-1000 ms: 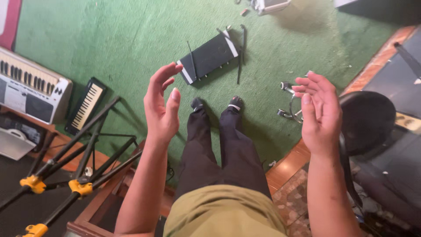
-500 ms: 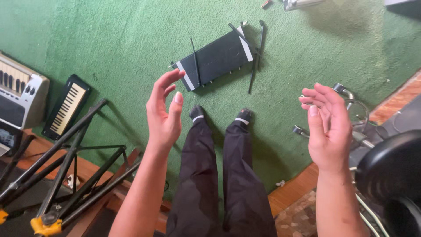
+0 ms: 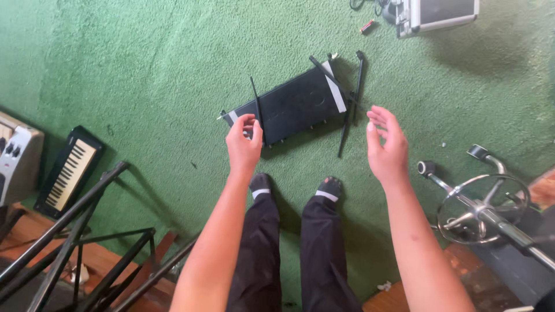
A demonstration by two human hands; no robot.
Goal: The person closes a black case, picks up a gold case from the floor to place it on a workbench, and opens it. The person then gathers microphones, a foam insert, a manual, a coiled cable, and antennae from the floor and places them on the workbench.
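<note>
On the green carpet the black box lies slantwise ahead, left hand loosely curled over its near end, right hand open beside it.

Green carpet covers the floor. A small black keyboard lies at its left edge beside a grey synth, black stand legs bottom left, chrome chair base right, silver case at the top edge.

Open green carpet surrounds the black device; black stand crowds lower left.
</note>
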